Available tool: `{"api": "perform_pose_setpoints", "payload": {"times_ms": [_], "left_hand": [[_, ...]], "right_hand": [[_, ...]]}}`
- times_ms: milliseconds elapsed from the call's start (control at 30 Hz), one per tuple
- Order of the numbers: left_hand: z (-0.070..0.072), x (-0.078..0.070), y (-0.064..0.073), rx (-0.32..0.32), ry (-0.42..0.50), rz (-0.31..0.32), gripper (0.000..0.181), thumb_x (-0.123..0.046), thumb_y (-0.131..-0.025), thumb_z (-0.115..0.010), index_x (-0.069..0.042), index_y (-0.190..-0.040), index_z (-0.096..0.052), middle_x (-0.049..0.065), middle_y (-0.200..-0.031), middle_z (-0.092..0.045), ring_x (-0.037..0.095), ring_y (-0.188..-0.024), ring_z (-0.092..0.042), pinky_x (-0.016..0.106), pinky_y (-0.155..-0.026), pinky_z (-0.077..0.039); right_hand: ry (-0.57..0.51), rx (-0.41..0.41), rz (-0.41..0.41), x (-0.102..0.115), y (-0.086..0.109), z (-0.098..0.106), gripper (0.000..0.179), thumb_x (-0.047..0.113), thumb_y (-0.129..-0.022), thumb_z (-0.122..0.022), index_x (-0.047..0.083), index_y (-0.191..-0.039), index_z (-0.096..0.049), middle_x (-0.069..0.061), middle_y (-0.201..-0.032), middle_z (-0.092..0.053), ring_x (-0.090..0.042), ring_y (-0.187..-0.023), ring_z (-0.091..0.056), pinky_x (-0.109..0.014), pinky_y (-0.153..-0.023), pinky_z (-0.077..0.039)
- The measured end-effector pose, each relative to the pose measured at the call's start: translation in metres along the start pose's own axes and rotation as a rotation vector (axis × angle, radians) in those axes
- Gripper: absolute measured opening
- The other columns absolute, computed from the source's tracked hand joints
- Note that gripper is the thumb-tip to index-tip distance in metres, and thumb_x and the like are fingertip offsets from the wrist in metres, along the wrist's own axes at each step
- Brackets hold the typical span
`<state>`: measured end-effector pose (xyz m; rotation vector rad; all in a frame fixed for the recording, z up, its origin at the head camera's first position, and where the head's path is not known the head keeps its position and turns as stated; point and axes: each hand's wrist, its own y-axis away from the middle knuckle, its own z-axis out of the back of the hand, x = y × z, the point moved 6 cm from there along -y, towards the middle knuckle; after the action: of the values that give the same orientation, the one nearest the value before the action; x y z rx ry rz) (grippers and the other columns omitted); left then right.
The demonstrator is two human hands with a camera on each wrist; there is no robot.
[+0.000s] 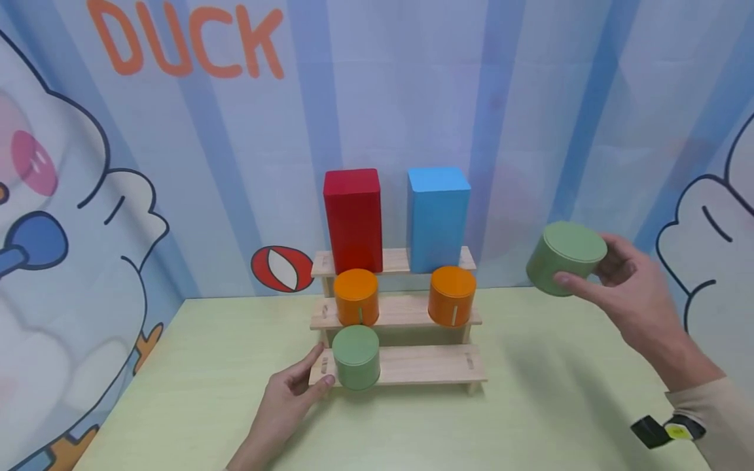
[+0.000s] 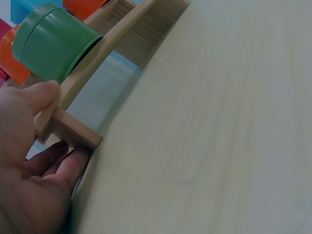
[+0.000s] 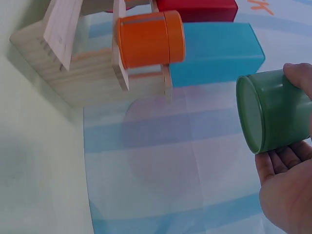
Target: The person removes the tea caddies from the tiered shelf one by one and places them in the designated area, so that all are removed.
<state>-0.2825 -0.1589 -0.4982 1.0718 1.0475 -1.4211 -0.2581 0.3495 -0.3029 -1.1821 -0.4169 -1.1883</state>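
In the head view, my right hand (image 1: 639,301) holds a round green tin (image 1: 565,252) in the air, right of a three-step wooden rack (image 1: 424,365). The thumb and fingers grip the tin from opposite sides, as the right wrist view also shows. My left hand (image 1: 288,396) grips the left end of the rack's lowest step. In the left wrist view its thumb lies on the plank edge and its fingers curl by the end piece. Just beside that thumb, a second green tin (image 1: 356,358) stands at the left of the lowest step.
Two orange tins (image 1: 356,297) stand apart on the middle step. The top step bears a tall red box (image 1: 353,219) and a light blue box (image 1: 438,219). Behind the pale table (image 1: 224,353) hangs a striped blue backdrop (image 1: 400,98) with cartoon drawings.
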Motion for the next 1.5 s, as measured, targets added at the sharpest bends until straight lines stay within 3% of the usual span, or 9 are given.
{"api": "perform_pose_setpoints", "payload": {"times_ms": [167, 333, 567, 867, 1200, 1367, 1500], "left_hand": [[0.0, 0.004, 0.0, -0.002, -0.001, 0.029, 0.068, -0.027, -0.1, -0.087, -0.023, -0.162, -0.059, -0.003, -0.17, -0.051, 0.031, -0.156, -0.052, 0.034, -0.116, -0.055], [0.001, 0.003, 0.0, -0.004, -0.008, 0.026, 0.068, -0.028, -0.1, -0.087, -0.023, -0.162, -0.059, -0.003, -0.17, -0.05, 0.032, -0.157, -0.051, 0.037, -0.118, -0.053], [0.001, 0.003, -0.001, -0.008, -0.019, 0.044, 0.069, -0.031, -0.1, -0.087, -0.025, -0.162, -0.058, -0.006, -0.17, -0.051, 0.029, -0.157, -0.05, 0.035, -0.119, -0.053], [0.001, 0.005, 0.0, -0.001, 0.01, 0.032, 0.07, -0.031, -0.099, -0.088, -0.024, -0.162, -0.059, -0.005, -0.17, -0.05, 0.03, -0.157, -0.05, 0.035, -0.118, -0.053], [0.001, 0.004, -0.002, -0.002, -0.03, 0.051, 0.072, -0.038, -0.098, -0.089, -0.028, -0.162, -0.058, -0.005, -0.17, -0.05, 0.031, -0.158, -0.049, 0.038, -0.121, -0.05], [0.002, 0.004, -0.004, 0.001, -0.021, 0.049, 0.072, -0.037, -0.098, -0.089, -0.029, -0.162, -0.058, -0.005, -0.17, -0.05, 0.031, -0.159, -0.048, 0.038, -0.122, -0.048], [0.002, 0.006, -0.004, 0.002, -0.022, 0.051, 0.071, -0.038, -0.098, -0.088, -0.03, -0.162, -0.058, -0.004, -0.17, -0.05, 0.032, -0.158, -0.049, 0.038, -0.122, -0.05]], "right_hand": [[0.029, -0.033, -0.041, -0.017, -0.006, 0.015, 0.072, 0.006, -0.099, -0.086, 0.016, -0.162, -0.054, 0.02, -0.136, -0.066, 0.006, -0.126, -0.062, -0.004, -0.102, -0.05], [0.067, -0.034, -0.092, -0.035, -0.013, 0.025, 0.075, 0.02, -0.103, -0.084, 0.019, -0.169, -0.047, 0.012, -0.147, -0.062, 0.008, -0.13, -0.058, -0.002, -0.099, -0.05], [0.109, -0.033, -0.187, -0.063, -0.02, 0.034, 0.082, 0.034, -0.107, -0.079, 0.027, -0.176, -0.035, -0.008, -0.173, -0.048, -0.01, -0.153, -0.052, -0.004, -0.104, -0.05], [0.125, -0.032, -0.232, -0.091, -0.026, 0.039, 0.084, 0.041, -0.108, -0.076, 0.026, -0.177, -0.03, -0.012, -0.178, -0.04, -0.018, -0.161, -0.045, -0.004, -0.106, -0.048], [0.073, -0.019, -0.245, -0.115, -0.022, 0.033, 0.085, 0.032, -0.107, -0.078, 0.022, -0.177, -0.031, 0.0, -0.171, -0.048, -0.003, -0.151, -0.049, -0.002, -0.098, -0.05], [0.098, 0.012, -0.244, -0.128, -0.018, 0.025, 0.087, 0.035, -0.106, -0.079, 0.02, -0.177, -0.031, -0.008, -0.174, -0.047, -0.006, -0.15, -0.051, -0.002, -0.095, -0.052], [0.107, 0.034, -0.233, -0.138, -0.015, 0.019, 0.086, 0.035, -0.107, -0.079, 0.016, -0.177, -0.032, -0.01, -0.17, -0.051, 0.003, -0.139, -0.054, -0.002, -0.092, -0.052]]}}
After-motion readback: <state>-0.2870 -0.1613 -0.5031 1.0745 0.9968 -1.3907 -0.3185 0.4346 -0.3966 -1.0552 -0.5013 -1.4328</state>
